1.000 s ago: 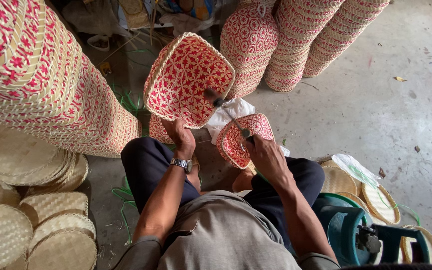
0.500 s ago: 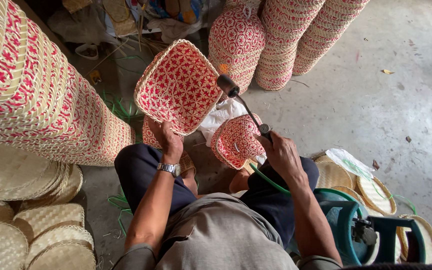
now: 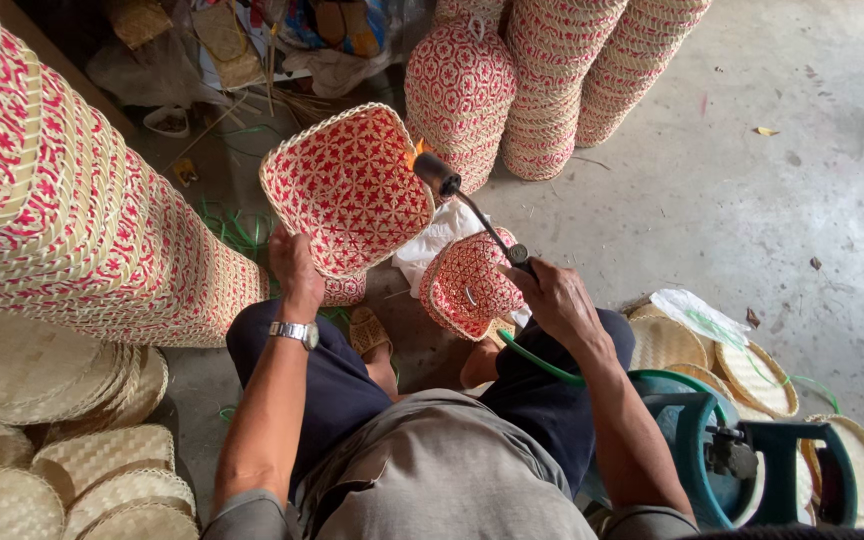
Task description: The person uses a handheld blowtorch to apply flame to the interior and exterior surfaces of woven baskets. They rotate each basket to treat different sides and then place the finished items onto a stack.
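My left hand (image 3: 295,264) grips the rim of a red and cream woven basket (image 3: 347,187), held up with its open side facing me. My right hand (image 3: 552,297) holds a black gas torch (image 3: 472,212) whose nozzle, with a small orange flame, points at the basket's right rim. A green hose (image 3: 535,360) runs from the torch toward a teal gas cylinder (image 3: 717,452) at my right side. A second, smaller red woven basket (image 3: 464,285) rests by my right knee, just under the torch.
Tall stacks of red woven baskets stand at the left (image 3: 62,210) and at the back (image 3: 552,80). Flat natural woven lids (image 3: 52,440) lie at the lower left; round woven lids (image 3: 742,365) lie by the cylinder. White cloth (image 3: 432,245) lies on the concrete floor.
My right hand has raised the torch from the small basket up to the held basket's rim. The left hand has lifted and turned the large basket slightly.
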